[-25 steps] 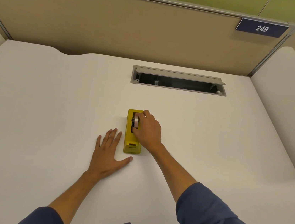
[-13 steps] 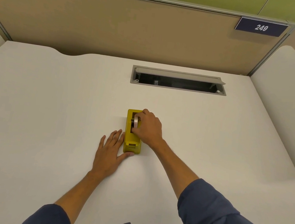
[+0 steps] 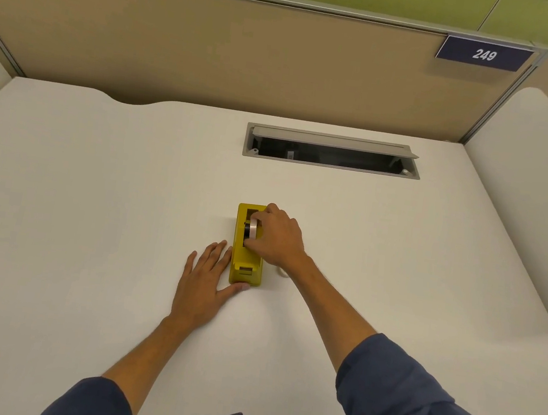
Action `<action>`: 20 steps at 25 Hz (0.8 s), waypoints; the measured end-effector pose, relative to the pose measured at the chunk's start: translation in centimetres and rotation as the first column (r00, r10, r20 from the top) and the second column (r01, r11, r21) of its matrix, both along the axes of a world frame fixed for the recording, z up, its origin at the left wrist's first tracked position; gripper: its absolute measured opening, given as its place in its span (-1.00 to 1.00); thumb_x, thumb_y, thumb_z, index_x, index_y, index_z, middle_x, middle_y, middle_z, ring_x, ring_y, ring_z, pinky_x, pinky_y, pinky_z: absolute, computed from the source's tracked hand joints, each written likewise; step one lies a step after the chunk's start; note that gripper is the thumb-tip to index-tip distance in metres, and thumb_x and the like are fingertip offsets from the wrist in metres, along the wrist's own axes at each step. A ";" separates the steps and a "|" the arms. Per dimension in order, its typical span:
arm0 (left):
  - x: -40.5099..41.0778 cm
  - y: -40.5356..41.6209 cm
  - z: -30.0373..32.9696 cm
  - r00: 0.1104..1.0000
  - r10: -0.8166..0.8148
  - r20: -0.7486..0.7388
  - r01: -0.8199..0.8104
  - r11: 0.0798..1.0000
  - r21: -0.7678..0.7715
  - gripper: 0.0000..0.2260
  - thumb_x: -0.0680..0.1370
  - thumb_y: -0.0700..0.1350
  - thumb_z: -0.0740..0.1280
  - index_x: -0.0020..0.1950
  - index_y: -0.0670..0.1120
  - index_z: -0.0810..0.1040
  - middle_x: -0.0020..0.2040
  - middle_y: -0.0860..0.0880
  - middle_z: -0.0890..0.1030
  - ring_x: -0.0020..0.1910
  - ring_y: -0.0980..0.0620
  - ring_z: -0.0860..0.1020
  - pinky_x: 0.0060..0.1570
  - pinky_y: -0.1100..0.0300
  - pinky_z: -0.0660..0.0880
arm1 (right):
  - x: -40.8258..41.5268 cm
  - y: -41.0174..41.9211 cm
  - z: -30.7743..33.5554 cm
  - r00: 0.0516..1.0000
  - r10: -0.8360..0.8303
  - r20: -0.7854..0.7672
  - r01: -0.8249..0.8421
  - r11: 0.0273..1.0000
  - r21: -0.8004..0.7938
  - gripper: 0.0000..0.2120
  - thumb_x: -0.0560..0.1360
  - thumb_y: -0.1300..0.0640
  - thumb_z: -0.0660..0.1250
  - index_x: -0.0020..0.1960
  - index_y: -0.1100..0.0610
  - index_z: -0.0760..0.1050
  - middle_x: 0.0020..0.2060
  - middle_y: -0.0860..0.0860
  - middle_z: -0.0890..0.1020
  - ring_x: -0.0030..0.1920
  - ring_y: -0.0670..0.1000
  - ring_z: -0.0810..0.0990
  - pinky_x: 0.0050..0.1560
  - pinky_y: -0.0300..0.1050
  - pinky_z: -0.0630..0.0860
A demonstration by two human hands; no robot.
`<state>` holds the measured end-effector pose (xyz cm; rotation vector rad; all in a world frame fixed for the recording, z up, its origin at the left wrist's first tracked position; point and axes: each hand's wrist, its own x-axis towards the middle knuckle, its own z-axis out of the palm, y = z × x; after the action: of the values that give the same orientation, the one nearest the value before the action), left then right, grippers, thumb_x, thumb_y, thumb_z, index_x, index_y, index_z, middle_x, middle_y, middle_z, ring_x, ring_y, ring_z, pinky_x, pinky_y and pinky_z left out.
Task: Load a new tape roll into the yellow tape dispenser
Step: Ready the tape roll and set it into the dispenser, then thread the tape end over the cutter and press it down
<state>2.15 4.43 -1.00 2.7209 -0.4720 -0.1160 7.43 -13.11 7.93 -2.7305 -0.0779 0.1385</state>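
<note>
Yellow plastic tape dispenser on white surface — right hand pinches pale tape roll into its cradle; flat left hand braces it. Best seated straight, dispenser steady.

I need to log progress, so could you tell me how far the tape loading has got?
Done: the tape roll sits in the yellow dispenser's well. In hand: the right hand grips the roll while the left hand lies flat against the dispenser's side. Left: threading tape to the cutter, where none shows.
</note>
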 end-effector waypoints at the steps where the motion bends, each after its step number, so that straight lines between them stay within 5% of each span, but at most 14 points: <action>1: 0.0 0.0 0.0 1.000 0.000 -0.001 0.000 1.000 -0.002 -0.23 0.44 0.47 -0.07 0.53 0.06 0.10 0.57 0.06 0.10 0.54 0.11 0.00 0.51 0.01 -0.11 | 0.0 -0.1 0.1 1.000 0.004 -0.010 -0.004 1.000 0.013 -0.50 0.35 -0.07 0.42 0.24 0.08 0.50 0.07 0.05 0.50 0.03 0.09 0.52 -0.01 0.02 0.47; 8: -0.1 0.1 0.3 1.000 -0.026 -0.013 0.026 0.999 -0.023 -0.26 0.46 0.42 0.00 0.53 0.04 0.11 0.57 0.05 0.07 0.55 0.11 -0.04 0.51 -0.01 -0.14 | -0.7 -0.4 0.3 1.000 0.005 -0.010 -0.003 0.989 0.147 -0.53 0.45 -0.11 0.33 0.31 0.04 0.47 0.11 0.06 0.49 0.07 0.07 0.50 0.03 0.01 0.43; 12: 0.2 0.4 1.4 0.993 -0.033 -0.112 0.007 0.975 -0.223 -0.38 0.49 0.17 0.06 0.52 -0.03 0.13 0.56 -0.02 0.14 0.54 0.05 0.04 0.51 0.01 -0.15 | -1.2 -0.4 0.2 0.996 -0.055 0.063 0.042 0.980 0.192 -0.56 0.51 -0.10 0.27 0.33 0.06 0.44 0.12 0.05 0.53 0.07 0.07 0.54 0.08 0.03 0.45; 20: 2.3 -1.7 4.0 0.986 0.118 -0.115 -0.159 0.864 -0.477 -0.51 0.57 0.10 0.08 0.48 0.02 0.23 0.52 -0.02 0.23 0.51 0.01 0.18 0.43 0.03 0.19 | -2.1 -0.2 -0.2 0.987 -0.085 0.138 0.055 0.976 0.210 -0.69 0.50 -0.04 0.34 0.19 0.06 0.54 0.05 0.01 0.60 0.00 0.03 0.58 0.02 -0.01 0.48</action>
<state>4.42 2.72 2.96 2.2326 -0.2369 -0.0596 5.30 -13.36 7.70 -2.5287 -0.0349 -0.0867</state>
